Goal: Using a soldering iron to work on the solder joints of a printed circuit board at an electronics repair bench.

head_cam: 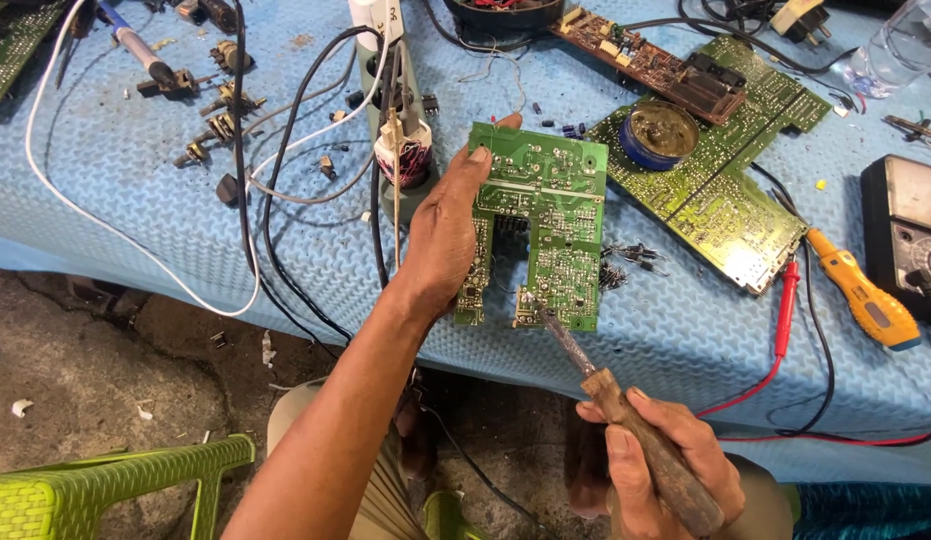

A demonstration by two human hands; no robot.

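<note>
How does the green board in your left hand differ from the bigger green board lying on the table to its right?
The held circuit board is smaller, with a notch cut in its lower edge; the large circuit board is longer.

The held one is gripped by the left hand and touched by the soldering iron in the right hand; the large one lies flat on the blue mat, untouched, carrying a round tin.

Both show green solder sides.

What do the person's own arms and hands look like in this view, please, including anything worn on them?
Both arms are bare: no sleeves, gloves, watch or rings show. The left hand comes on a long, lean forearm that enters from the bottom edge. Of the right hand, only the hand and wrist are in frame. The fingers have short nails. Nothing is written or marked on either.
</note>
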